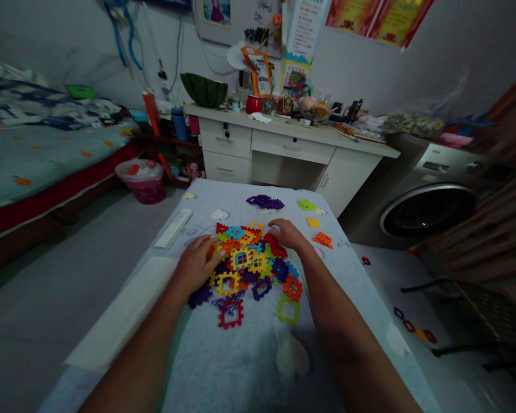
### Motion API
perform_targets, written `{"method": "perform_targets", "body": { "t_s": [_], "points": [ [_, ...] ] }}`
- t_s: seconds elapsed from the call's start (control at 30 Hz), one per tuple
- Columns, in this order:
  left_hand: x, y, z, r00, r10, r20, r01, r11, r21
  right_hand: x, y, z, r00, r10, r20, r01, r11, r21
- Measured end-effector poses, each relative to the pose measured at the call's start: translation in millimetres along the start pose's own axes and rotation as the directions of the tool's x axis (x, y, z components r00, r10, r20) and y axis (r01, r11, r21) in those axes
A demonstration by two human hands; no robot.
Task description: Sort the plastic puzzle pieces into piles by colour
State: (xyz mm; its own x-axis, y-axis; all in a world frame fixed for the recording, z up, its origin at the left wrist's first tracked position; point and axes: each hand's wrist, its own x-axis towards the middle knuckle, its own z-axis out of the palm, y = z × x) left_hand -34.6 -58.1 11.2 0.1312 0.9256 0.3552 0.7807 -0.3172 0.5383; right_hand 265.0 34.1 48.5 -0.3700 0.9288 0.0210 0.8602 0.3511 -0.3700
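A heap of colourful plastic interlocking building pieces [241,259] lies in the middle of the cloth-covered table, many of them square window frames with notched edges. My left hand [198,264] rests against the heap's left side, fingers stretched over the pieces and thumb apart. At the far right edge of the heap is my right hand [286,234], loosely bent with thumb and finger apart, close to red pieces [276,246]. Neither hand visibly grips a piece. Nearest me lie a red frame [231,315] and a lime green frame [288,310].
Beyond the heap sit purple pieces [265,202]; green [307,205], yellow [313,222] and orange pieces [323,240] lie to the right. A white strip-shaped box [174,228] lies at left. A cluttered desk [292,148] and washing machine [425,189] stand behind.
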Motion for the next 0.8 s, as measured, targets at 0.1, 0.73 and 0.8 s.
{"method": "perform_targets", "body": {
  "t_s": [0.1,0.73,0.8],
  "points": [
    [0.0,2.7,3.5,0.999,-0.001,0.037,0.005,0.996,-0.086,20.3,-20.9,15.2,0.998,-0.002,0.062,0.004,0.999,-0.037],
    [1.2,14.8,5.4,0.999,-0.027,-0.024,0.022,0.983,-0.183,2.2,19.1,1.7,0.974,0.083,-0.210,-0.041,0.980,0.197],
    [0.1,15.2,3.4,1.000,0.002,-0.029,-0.004,0.997,-0.081,-3.7,36.1,-3.8,0.954,0.141,-0.263,-0.062,0.956,0.287]
  ]
}}
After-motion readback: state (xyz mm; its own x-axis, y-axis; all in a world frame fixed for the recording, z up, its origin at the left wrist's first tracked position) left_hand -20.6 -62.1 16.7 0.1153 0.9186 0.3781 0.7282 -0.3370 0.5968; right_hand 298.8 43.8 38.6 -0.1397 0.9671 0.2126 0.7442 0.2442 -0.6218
